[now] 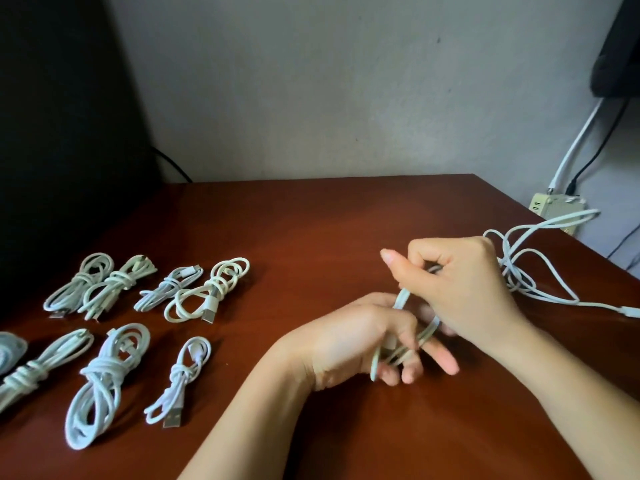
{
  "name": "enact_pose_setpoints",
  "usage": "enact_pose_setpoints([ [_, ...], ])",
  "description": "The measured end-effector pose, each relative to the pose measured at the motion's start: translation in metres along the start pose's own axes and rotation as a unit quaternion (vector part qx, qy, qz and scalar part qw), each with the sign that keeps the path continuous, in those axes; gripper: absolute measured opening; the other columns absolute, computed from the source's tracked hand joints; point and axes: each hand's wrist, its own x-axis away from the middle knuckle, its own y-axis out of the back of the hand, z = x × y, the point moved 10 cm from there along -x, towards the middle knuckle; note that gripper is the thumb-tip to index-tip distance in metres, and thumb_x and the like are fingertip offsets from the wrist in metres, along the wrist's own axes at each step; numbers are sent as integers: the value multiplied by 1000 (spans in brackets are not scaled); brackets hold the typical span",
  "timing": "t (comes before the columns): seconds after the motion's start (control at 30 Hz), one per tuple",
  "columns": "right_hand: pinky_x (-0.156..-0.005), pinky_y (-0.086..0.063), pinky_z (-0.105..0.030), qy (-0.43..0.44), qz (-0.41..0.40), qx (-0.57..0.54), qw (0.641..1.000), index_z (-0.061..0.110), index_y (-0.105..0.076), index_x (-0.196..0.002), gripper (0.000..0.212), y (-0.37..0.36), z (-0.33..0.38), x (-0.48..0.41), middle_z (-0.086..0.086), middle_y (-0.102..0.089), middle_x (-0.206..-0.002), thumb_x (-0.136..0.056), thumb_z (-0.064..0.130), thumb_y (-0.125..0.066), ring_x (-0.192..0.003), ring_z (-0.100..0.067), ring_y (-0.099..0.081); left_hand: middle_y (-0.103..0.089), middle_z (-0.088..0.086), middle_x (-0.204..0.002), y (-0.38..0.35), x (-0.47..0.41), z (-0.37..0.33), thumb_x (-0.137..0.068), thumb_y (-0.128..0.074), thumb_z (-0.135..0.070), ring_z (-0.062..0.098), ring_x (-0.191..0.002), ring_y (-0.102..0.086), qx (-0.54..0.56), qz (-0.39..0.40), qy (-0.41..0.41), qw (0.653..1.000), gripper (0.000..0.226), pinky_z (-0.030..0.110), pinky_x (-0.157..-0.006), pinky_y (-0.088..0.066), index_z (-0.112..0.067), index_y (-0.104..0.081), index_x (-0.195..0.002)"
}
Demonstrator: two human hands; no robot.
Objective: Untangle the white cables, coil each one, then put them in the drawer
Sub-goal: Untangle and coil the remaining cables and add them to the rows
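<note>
A: Bench [294,220], left side?
B: Two rows of coiled cables [100,370], each wrapped round its own middle, lying flat.
A: Centre?
B: Left hand [349,341]: loops of one white cable [403,296] wound over its fingers, grip holding them. Right hand [464,282] just above: grip narrow, fingers curled, pinching the same cable above the loops.
A: Right?
B: Loose tangle [519,271] of white cables at the bench edge, behind the right hand. Power strip [554,209] beyond, by the wall.
</note>
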Motion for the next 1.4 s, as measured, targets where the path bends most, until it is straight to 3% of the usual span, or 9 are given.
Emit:
enact_pose_setpoints([
  [0.17,-44,-33,-31,15,-65,63,996,9,-44,-46,50,15,-2,-2,-2,-42,-39,-85,39,-57,-40,-21,-39,-65,8,-88,10,5,-19,-87,-62,2,7,-52,-44,-111,-111,-80,984,30,14,-47,-36,2,-52,-115],
  [0.3,-44,-33,-27,-6,-38,25,999,13,-40,-47,49,10,-9,-3,-4,-45,-41,-84,42,-58,-41,-17,-40,-68,14,-84,13,8,-25,-91,-64,-13,10,-43,-39,-106,-146,-110,977,23,14,-42,-32,3,-59,-106],
  [0.4,-39,-25,-14,-7,16,-34,999,13,-36,-47,51,1,-10,1,-7,-40,-44,-85,35,-63,-35,-7,-32,-71,16,-84,11,8,-19,-99,-50,-28,10,-39,-36,-117,-102,-86,984,25,16,-39,-26,-6,-62,-95],
  [0.57,-33,-21,-19,22,31,-70,997,14,-35,-49,48,1,4,2,-4,-33,-41,-85,34,-60,-30,-8,-28,-62,-7,-53,-7,11,-10,-105,-32,-26,1,-35,-32,-63,13,-32,997,35,17,-38,-17,-7,-60,-97],
  [0.73,-43,-20,-8,84,3,6,996,24,-28,-52,46,4,19,3,4,-29,-50,-87,27,-57,-38,-6,-24,-35,-1,-59,-8,3,1,-78,-36,-13,5,-43,-20,1,16,18,1000,41,15,-34,-16,-7,-61,-110],
  [0.8,-44,-20,-9,98,-13,30,995,19,-30,-50,46,4,21,2,4,-33,-54,-88,26,-55,-41,-4,-24,-30,-3,-60,-6,2,1,-90,-38,-17,5,-44,-18,-27,-4,11,1000,31,14,-35,-14,-14,-68,-99],
  [0.93,-45,-26,-9,49,-23,-4,999,7,-46,-51,49,5,7,1,-1,-47,-54,-92,32,-51,-40,-7,-37,-36,-5,-59,5,4,-6,-103,-33,-37,7,-48,-21,-62,-73,-25,995,58,15,-38,-16,-30,-65,-56],
  [1.17,-60,-37,-9,1,-17,33,999,21,-61,-81,25,4,-7,-3,22,-55,-63,-95,33,-45,-62,-1,-55,-29,-8,-57,46,13,-22,-100,-29,-48,6,-46,-18,5,-189,-108,976,48,15,-38,-18,-11,-57,-114],
  [1.4,-68,-42,-3,54,-8,152,987,13,-69,-103,16,-3,3,3,13,-56,-83,-89,10,-62,-80,-2,-51,-28,-8,-56,68,22,-25,-101,-25,-50,5,-46,-19,51,-261,-138,954,48,15,-37,-18,-20,-60,-113],
])
